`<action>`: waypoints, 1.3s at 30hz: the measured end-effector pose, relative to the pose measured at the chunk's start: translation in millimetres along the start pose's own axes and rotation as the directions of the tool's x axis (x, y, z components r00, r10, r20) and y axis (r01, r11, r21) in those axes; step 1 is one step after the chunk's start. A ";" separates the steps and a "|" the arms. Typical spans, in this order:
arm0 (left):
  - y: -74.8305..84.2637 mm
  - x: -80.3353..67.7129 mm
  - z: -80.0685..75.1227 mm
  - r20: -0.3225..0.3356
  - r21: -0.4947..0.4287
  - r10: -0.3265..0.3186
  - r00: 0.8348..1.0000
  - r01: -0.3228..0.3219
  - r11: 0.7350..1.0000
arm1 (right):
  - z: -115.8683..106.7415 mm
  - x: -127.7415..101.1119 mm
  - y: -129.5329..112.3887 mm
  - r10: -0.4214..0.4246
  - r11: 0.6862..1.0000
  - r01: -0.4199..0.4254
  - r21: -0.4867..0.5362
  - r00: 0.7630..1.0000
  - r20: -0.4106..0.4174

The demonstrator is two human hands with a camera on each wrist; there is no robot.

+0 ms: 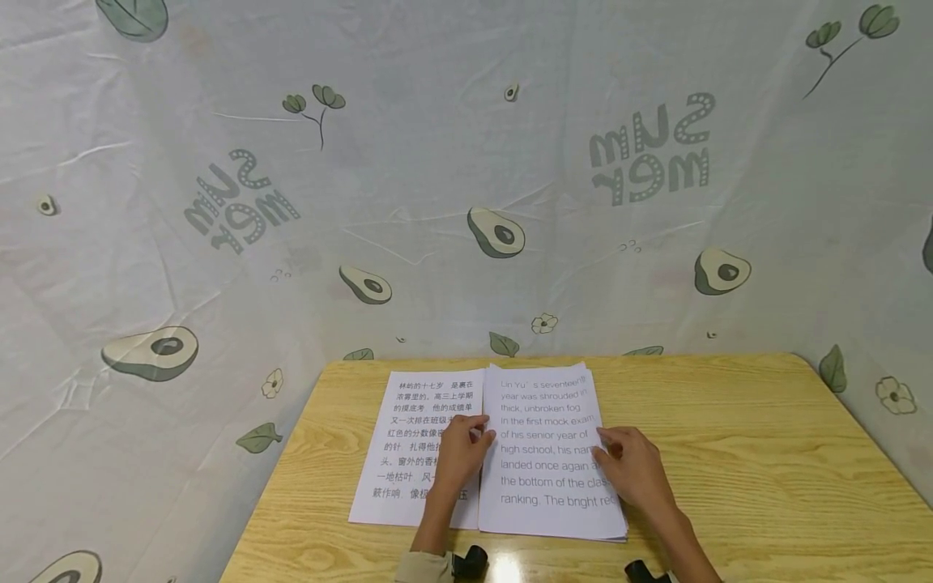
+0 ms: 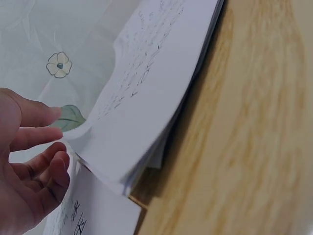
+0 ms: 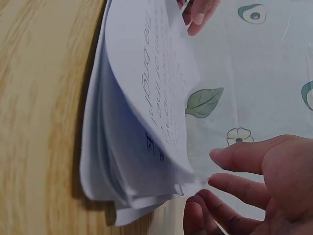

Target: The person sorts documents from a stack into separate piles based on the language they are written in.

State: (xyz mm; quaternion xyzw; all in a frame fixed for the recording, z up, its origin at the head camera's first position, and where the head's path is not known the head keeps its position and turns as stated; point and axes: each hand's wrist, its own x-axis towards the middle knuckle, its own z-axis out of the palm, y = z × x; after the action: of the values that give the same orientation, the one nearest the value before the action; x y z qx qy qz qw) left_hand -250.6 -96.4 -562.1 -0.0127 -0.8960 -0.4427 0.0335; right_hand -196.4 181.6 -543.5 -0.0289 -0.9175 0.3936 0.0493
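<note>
A stack of printed sheets (image 1: 547,521) with large English text lies in front of me, its edges lifted and curved in the wrist views. To its left is a page (image 1: 368,510) of Chinese text, partly covered by my left hand (image 1: 457,453). That hand's thumb and index finger, slightly apart, are right at the stack's left edge, the other fingers loosely bent. On the opposite side my right hand (image 1: 637,470) has its fingertips at the stack's right edge. In the right wrist view, its index fingertip meets the sheets' edge (image 3: 166,193), with the thumb spread away from it.
Both papers lie on a wooden table (image 1: 765,453) with light yellow grain. Behind and around it hangs a pale cloth (image 1: 437,162) printed with avocados, leaves and flowers. Dark wrist devices (image 1: 474,560) show by both wrists.
</note>
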 end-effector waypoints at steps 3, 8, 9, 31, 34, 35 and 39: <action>1.7 -1.1 0.6 -0.004 -0.004 0.005 1.000 -0.005 1.000 | 0.5 0.5 -1.1 -0.007 1.000 0.007 0.019 1.000 -0.012; 3.1 -2.5 2.1 -0.014 -0.021 0.023 1.000 -0.024 0.999 | 0.9 0.7 -1.5 0.012 0.998 -0.011 0.054 1.000 -0.016; 3.0 -2.6 2.4 -0.017 -0.023 0.027 0.999 -0.027 0.999 | 0.6 0.5 -1.5 0.015 0.998 -0.014 0.055 1.000 -0.017; 5.6 -2.1 0.5 -0.067 -0.130 0.034 0.997 -0.043 0.991 | -10.5 -2.3 -4.9 0.067 0.993 -0.063 0.102 0.997 -0.041; 6.4 -1.5 -1.0 -0.063 -0.137 0.030 0.998 -0.038 0.990 | -14.4 -2.2 -5.5 0.061 0.993 -0.056 0.108 0.997 -0.052; 6.5 -1.3 -0.9 -0.062 -0.139 0.027 0.998 -0.036 0.990 | -16.1 -2.0 -4.9 0.060 0.992 -0.054 0.113 0.997 -0.053; 8.6 -2.1 1.5 -0.062 -0.174 0.011 0.998 -0.022 0.985 | -23.2 -1.5 0.7 0.076 0.988 -0.070 0.136 0.997 -0.035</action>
State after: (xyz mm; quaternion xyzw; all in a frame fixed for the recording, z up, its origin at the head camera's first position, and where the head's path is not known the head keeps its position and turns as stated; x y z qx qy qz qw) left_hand -248.2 -90.0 -556.3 -0.0096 -0.8522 -0.5192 0.0634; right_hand -192.3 198.7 -528.2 -0.0669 -0.8860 0.4556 0.0551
